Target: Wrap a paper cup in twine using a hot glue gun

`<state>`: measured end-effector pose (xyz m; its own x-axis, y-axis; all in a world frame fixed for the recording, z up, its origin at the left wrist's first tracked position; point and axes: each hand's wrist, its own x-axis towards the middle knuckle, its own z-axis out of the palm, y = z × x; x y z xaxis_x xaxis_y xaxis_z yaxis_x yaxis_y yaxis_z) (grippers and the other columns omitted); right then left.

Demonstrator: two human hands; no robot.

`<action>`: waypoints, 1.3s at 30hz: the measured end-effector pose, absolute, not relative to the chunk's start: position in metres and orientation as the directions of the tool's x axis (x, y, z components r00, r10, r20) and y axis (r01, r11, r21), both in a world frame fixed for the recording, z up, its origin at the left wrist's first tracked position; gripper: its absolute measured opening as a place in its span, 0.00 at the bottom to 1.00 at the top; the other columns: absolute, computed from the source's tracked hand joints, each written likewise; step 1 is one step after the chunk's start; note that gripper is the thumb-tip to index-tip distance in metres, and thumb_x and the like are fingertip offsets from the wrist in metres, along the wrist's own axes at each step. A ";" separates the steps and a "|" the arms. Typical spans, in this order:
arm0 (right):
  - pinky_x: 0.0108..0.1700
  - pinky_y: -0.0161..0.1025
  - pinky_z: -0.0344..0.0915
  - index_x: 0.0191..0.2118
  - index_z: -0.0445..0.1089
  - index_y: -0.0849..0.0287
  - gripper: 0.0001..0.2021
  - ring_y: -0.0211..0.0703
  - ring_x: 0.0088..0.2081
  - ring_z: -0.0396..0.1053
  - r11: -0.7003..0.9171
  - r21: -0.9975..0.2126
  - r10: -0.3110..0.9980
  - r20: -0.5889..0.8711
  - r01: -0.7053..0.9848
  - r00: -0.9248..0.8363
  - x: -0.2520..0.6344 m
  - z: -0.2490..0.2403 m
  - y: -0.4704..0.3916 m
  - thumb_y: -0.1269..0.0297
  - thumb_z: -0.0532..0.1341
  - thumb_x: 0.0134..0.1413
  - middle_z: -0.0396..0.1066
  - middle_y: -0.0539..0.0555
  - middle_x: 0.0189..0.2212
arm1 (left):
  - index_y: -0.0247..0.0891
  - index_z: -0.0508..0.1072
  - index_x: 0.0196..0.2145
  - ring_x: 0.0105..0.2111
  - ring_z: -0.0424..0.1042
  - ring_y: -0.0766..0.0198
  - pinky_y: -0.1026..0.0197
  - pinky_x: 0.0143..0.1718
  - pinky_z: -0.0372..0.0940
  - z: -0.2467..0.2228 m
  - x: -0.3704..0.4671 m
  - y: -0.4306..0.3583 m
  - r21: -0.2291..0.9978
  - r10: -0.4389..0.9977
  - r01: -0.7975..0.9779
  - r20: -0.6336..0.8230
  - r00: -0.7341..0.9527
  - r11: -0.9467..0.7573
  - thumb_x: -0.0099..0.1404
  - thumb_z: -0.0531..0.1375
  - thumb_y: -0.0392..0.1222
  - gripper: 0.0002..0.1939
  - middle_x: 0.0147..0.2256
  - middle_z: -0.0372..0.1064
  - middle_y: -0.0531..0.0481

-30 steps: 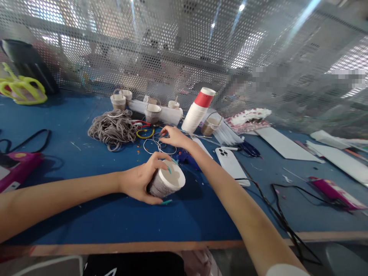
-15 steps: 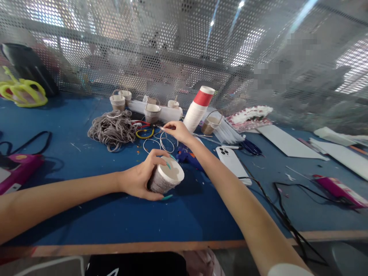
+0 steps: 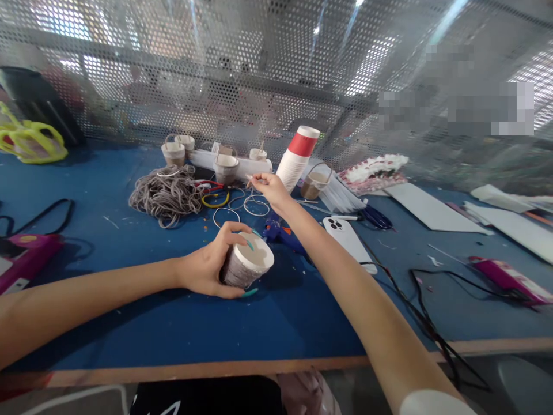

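My left hand (image 3: 216, 259) is wrapped round a paper cup (image 3: 248, 268) covered in grey cord, tilted so its white mouth faces up and right. Thumb and fingers grip opposite sides, with long teal nails showing. My right hand (image 3: 270, 189) reaches far forward, fingertips pinched together beside the stacked paper cups (image 3: 294, 164). A small pale end shows at the fingertips; what it belongs to cannot be made out. Thin white loops (image 3: 257, 206) lie just below that hand. A blue glue gun (image 3: 280, 233) lies between the held cup and my right forearm.
A heap of grey cord (image 3: 166, 196) and yellow-handled scissors (image 3: 216, 200) lie left of centre. Several small handled cup baskets (image 3: 226, 167) stand behind. To the right are a white phone (image 3: 348, 239), black cables (image 3: 421, 311) and a magenta tool (image 3: 510, 279).
My right hand has moved slightly up, away from the white loops, which lie flatter and further back. My left hand keeps its hold on the cup; the view has shifted slightly.
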<state>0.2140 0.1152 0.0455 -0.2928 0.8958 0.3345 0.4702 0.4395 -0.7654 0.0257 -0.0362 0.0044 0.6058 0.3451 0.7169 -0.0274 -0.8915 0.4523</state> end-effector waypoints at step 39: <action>0.43 0.46 0.69 0.24 0.73 0.60 0.16 0.41 0.32 0.70 0.523 -0.787 0.837 0.402 0.327 -0.372 0.223 0.092 0.096 0.54 0.75 0.37 0.75 0.53 0.27 | 0.43 0.51 0.45 0.39 0.70 0.60 0.55 0.40 0.70 0.018 0.032 -0.035 0.965 0.946 0.052 0.241 0.218 -0.258 0.45 0.72 0.43 0.39 0.40 0.62 0.51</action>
